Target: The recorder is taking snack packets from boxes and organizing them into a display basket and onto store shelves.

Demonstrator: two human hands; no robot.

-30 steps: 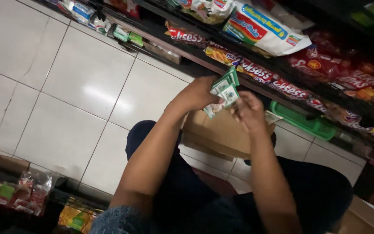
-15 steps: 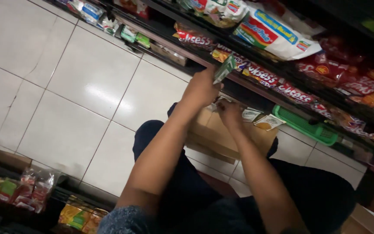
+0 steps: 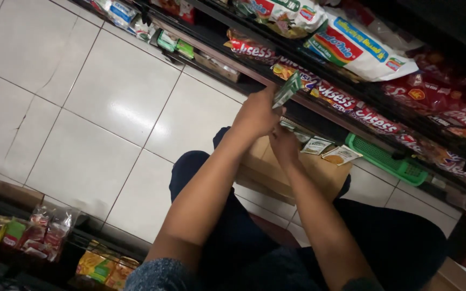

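My left hand (image 3: 257, 113) is raised toward the lower shelf edge and grips a thin stack of small green sachets (image 3: 288, 89). My right hand (image 3: 282, 141) is just below it, over an open brown cardboard box (image 3: 319, 172) that rests on my lap, with fingers curled near more small packets; what it holds is hidden. Two loose sachets (image 3: 330, 151) lie at the box's far edge. I am seated, with dark trousers under the box.
Shop shelves (image 3: 351, 102) with red snack packets and large white bags run across the top right. A green plastic basket (image 3: 386, 159) sits on the floor under the shelf. White floor tiles (image 3: 109, 97) fill the left. Packaged snacks (image 3: 22, 229) stand on a rack at bottom left.
Both hands moved from together over the box; the left hand lifted the green sachets up toward the shelf, and the right hand dropped back toward the box.
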